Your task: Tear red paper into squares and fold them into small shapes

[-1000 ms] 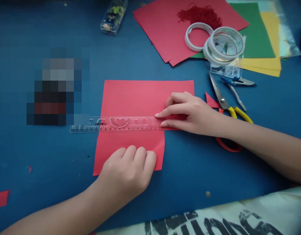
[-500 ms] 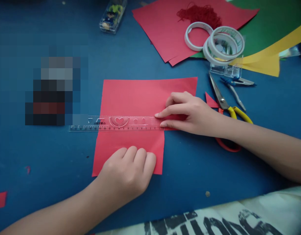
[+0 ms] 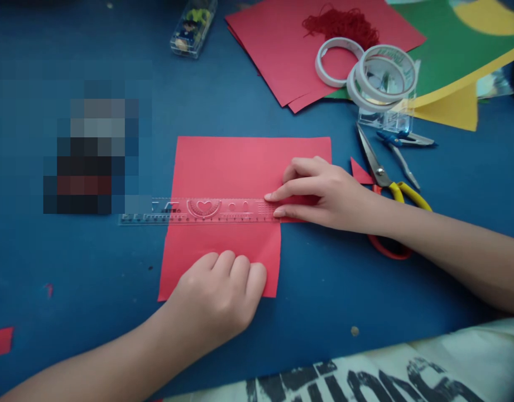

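Observation:
A red paper sheet lies flat on the blue table, with a clear plastic ruler laid across it. My right hand presses its stretched fingertips on the ruler's right end and the paper. My left hand rests on the paper's lower edge with its fingers curled under; what they hold, if anything, is hidden.
Scissors with yellow and red handles lie right of my right hand, beside a blue compass. Tape rolls, red thread, and red, green and yellow sheets fill the back right. A small clear case stands at the back.
My hands, the ruler and the red sheet have barely moved. The yellow and green sheets at the back right have lifted and shifted.

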Demonstrator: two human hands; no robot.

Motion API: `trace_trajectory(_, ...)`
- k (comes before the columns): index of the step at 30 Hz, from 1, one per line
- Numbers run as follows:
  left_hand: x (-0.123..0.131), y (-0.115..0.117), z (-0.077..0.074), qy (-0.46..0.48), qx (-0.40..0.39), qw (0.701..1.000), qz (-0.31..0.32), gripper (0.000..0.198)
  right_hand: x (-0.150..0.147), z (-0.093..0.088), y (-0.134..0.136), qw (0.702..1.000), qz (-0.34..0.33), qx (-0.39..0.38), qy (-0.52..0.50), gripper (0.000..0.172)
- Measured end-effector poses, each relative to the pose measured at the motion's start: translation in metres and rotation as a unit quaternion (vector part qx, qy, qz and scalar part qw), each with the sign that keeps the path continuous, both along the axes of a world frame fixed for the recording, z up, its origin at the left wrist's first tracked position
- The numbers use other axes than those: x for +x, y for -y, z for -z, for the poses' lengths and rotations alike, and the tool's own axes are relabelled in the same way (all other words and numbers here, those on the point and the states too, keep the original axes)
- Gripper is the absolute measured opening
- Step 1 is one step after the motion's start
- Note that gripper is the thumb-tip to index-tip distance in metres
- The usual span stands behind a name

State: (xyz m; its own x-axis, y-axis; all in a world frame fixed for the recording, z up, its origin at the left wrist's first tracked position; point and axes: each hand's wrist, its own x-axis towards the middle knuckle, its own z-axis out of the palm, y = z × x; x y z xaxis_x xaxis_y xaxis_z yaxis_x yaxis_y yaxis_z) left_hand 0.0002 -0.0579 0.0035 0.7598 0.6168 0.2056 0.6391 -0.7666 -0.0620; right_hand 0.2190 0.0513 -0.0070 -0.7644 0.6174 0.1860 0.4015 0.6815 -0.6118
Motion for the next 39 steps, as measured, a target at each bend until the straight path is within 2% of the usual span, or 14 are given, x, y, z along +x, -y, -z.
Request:
trace_trajectory(25, -0.001, 0.0, 0.001, 0.009, -0.016, 1.0, 0.002, 0.025, 0.0, 0.0, -0.001, 1.0, -0.004, 0.001, -0.001, 0.02)
trace_trajectory(27, 0.001, 0.001, 0.001, 0.02, -0.016, 1.0, -0.012, 0.025, 0.0, 0.0, -0.001, 1.0, -0.004, 0.002, -0.001, 0.02)
trace_trajectory(32, 0.009, 0.006, 0.002, 0.035, 0.001, 0.994, -0.107, 0.027, 0.0, 0.001, -0.001, 1.0, -0.009, 0.011, -0.003, 0.021)
trace_trajectory(39, 0.01, 0.007, 0.003, 0.047, -0.01, 0.994, -0.096, 0.029, 0.0, 0.0, -0.001, 1.0, -0.009, 0.012, -0.007, 0.022)
